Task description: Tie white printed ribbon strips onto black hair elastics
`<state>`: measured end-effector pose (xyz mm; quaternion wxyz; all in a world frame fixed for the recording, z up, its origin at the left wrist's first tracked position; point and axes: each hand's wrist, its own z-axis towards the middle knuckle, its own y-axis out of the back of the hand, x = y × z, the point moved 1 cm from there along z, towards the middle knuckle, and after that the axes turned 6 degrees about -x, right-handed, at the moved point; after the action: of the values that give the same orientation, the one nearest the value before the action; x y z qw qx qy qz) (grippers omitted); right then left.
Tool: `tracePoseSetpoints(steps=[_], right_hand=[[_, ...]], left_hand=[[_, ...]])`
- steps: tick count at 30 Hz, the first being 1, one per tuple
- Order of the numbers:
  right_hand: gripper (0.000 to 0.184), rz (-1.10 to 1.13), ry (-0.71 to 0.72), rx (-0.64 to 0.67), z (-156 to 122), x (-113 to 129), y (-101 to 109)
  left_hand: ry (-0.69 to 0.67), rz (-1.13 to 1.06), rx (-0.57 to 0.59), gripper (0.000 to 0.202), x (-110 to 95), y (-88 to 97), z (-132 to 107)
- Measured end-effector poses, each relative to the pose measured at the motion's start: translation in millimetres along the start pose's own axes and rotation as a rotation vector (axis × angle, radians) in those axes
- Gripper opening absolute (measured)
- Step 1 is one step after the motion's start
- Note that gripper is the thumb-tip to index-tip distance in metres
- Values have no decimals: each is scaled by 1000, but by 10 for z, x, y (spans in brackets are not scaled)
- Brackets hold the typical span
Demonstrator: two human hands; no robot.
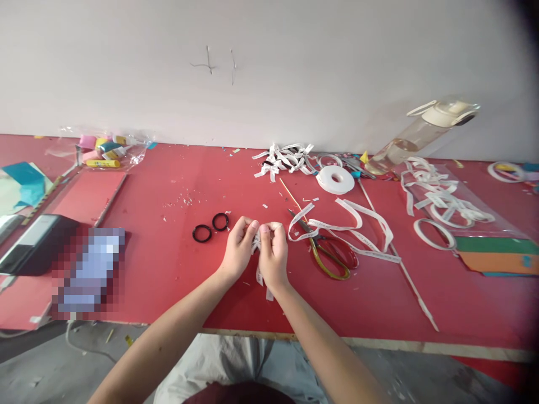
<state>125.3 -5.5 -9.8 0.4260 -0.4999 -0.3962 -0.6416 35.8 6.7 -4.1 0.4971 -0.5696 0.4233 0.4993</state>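
My left hand (241, 247) and my right hand (273, 252) meet thumb to thumb above the red table. Both pinch a short white printed ribbon (260, 275), whose ends hang down below the fingers. Its middle is hidden by my fingertips, so I cannot see whether it is knotted. Left of my hands lie two black hair ties (202, 233), side by side. Just to the right rest scissors (328, 252) with yellow-green and red handles, partly under a long loose length of white printed ribbon (370, 221).
Behind are a pile of ribbon bows (286, 157), a white ribbon roll (336, 179) and a leaning water bottle (421, 134). More ribbon (446, 193) and coloured sheets (497, 255) lie right. A phone (90, 269) and a bag of small coloured items (105, 148) are left.
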Motion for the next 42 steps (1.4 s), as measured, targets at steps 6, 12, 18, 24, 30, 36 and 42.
tracePoseSetpoints(steps=[6,12,18,24,30,36,42], right_hand=[[26,64,48,-28,-25,-13,6],[12,-97,370,-168,39,45,110],[10,-181,519,-3,18,126,74],[13,-110,292,109,-6,85,53],[26,135,-101,207,25,49,27],[31,276,-262,228,45,61,31],[23,354,-91,165,34,123,57]], left_hand=[[-87,36,-44,37,-59,27,52],[-81,45,-193,37,-129,70,68],[-72,15,-202,38,-143,83,66],[-122,62,-247,37,-155,110,94],[-128,88,-232,36,-135,108,97],[-112,61,-164,38,-114,111,104],[-91,-103,56,27,-175,87,37]])
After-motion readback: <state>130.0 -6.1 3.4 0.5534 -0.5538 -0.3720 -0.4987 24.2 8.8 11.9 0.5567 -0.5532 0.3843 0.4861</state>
